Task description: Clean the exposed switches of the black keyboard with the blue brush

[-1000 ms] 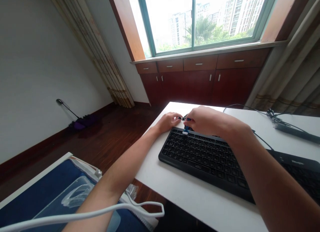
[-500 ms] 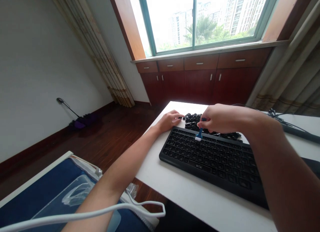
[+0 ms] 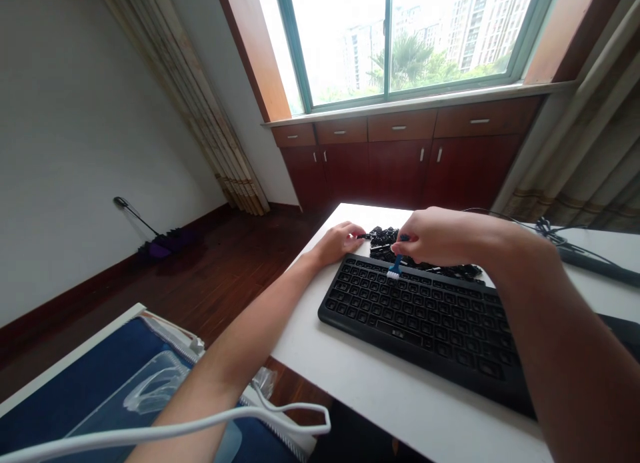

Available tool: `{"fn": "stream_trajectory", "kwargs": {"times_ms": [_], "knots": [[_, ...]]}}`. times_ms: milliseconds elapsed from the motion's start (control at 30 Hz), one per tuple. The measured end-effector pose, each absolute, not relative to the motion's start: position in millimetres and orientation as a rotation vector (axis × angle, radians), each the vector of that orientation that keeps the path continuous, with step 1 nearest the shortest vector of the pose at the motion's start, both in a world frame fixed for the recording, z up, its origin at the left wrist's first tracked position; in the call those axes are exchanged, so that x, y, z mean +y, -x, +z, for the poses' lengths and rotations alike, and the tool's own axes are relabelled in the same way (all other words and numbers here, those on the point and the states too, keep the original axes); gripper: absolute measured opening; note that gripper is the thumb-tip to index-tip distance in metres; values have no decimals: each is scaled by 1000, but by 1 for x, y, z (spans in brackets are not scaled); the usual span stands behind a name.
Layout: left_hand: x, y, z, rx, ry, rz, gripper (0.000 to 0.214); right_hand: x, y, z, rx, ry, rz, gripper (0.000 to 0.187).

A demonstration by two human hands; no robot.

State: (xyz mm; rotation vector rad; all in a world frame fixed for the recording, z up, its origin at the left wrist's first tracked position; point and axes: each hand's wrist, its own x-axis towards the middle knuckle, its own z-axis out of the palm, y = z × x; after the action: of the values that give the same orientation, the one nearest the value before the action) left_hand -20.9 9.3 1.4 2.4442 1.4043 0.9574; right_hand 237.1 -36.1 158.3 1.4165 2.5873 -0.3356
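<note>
The brush (image 3: 395, 269) had been carried rightward along the upper rows of the keyboard (image 3: 410, 323), away from the left corner where it was seen a second earlier; over the last half second it had been drawn back only slightly to the left. By the same shift of the right hand (image 3: 430, 235), the black pile (image 3: 384, 236) behind the keyboard, largely covered at first, had been brought into view. From this it could be judged that short strokes were being made along the far edge, with the lower rows left alone at this moment. The keyboard had been left in place on the table (image 3: 313, 340).

The brush's handle was pinched between the thumb and fingers of the right hand, its upper end partly hidden by them. The white bristles were held below the fingertips and a little to their left, over the upper rows; whether they were pressed into the sockets could not be made out. The keyboard itself was not seen to be gripped by either hand.

The left hand (image 3: 337, 243) had been kept just beyond the keyboard's far left corner, its fingers bent at the pile's left end. Whether a small piece was gripped there could not be told.
</note>
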Motion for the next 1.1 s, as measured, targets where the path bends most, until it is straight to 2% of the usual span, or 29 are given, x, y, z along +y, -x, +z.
{"fn": "stream_trajectory", "kwargs": {"times_ms": [400, 667, 1100], "knots": [[10, 23, -1, 1429, -2450, 980, 14, -36, -246, 163, 2640, -1398, -379, 37], [10, 22, 2, 1424, -2536, 967, 22, -35, -242, 160, 2731, -1358, -369, 35], [10, 26, 3, 1473, -2532, 955, 20, -35, -235, 155, 2662, -1324, -344, 36]]}}
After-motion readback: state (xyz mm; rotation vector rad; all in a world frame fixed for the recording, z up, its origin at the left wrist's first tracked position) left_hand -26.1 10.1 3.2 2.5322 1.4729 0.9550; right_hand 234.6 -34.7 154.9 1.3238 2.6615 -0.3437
